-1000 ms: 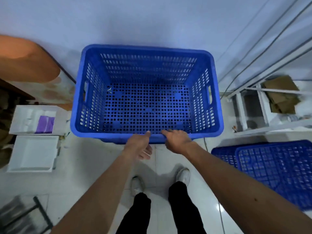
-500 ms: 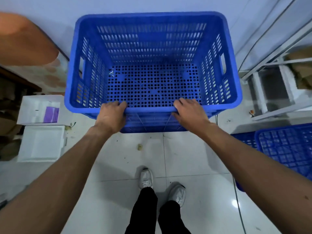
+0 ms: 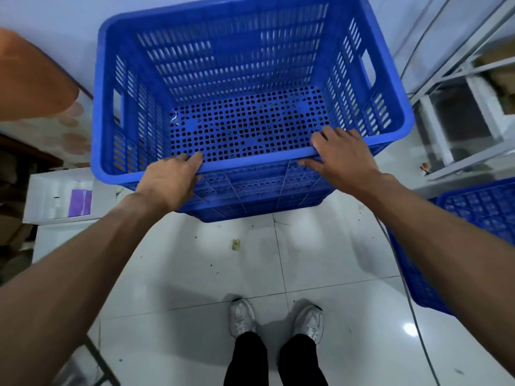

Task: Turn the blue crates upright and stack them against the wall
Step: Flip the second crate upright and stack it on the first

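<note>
A large blue perforated crate (image 3: pixel 242 79) stands upright with its open top facing me, its far side close to the pale wall (image 3: pixel 55 12). It seems to sit on another blue crate whose ribbed side (image 3: pixel 250 193) shows below the near rim. My left hand (image 3: pixel 170 179) grips the near rim left of centre. My right hand (image 3: pixel 342 154) lies on the same rim to the right, fingers curled over the edge. Another blue crate (image 3: pixel 479 215) lies at the right on the floor, partly behind my right forearm.
White foam boxes (image 3: pixel 60 199) sit on the floor at the left, beside a brown curved object (image 3: pixel 30 79). A white metal shelf frame (image 3: pixel 459 112) stands at the right. My feet in white shoes (image 3: pixel 276 321) stand on the glossy white tiled floor.
The view has closed in on the crate and it now fills more of the frame. My hands have moved apart along the near rim, from near its centre outward.
</note>
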{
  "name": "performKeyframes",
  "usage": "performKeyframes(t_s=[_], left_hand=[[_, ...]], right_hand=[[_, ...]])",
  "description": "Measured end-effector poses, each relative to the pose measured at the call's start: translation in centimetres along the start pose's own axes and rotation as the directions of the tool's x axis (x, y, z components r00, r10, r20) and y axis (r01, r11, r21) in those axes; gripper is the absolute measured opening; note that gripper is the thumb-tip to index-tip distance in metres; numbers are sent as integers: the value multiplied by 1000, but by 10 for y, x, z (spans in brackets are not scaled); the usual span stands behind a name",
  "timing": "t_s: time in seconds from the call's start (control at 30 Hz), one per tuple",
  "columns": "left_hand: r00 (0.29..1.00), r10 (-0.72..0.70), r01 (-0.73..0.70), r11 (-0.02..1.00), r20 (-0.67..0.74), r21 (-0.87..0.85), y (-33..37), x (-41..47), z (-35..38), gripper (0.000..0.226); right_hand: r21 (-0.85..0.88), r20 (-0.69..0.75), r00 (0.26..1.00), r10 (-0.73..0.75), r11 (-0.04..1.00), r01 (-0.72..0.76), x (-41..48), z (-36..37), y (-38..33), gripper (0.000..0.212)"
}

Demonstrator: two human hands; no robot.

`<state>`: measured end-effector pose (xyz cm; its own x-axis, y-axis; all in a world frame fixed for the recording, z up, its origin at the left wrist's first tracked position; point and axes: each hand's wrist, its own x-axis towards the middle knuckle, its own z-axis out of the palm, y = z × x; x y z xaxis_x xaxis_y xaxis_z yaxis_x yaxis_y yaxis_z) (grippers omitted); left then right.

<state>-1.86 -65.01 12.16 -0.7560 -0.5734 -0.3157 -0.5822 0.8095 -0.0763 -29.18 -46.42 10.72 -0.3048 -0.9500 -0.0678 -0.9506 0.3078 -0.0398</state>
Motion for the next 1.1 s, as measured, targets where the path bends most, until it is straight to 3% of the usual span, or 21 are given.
performKeyframes(t_s=[0.33,0.63,0.93,1.1], left_hand=[[996,-48,51,998,-78,34,-15,-3,1,27],[989,62,-46,992,-136,114,-30,-1,0,18],[992,69,-59,994,-109,94,-26,-6,8,16],[995,-10,14,999,-98,42,-17,-5,10,20]], right_hand=[[-13,-103,995,10,1000,-12,-1,6,-22,41],[43,-104,995,-8,999,13,7,8,-15,41],[11,-136,991,9,1000,-7,-4,12,-15,41],[4,-123,992,23,1000,-22,-3,7,-15,42]])
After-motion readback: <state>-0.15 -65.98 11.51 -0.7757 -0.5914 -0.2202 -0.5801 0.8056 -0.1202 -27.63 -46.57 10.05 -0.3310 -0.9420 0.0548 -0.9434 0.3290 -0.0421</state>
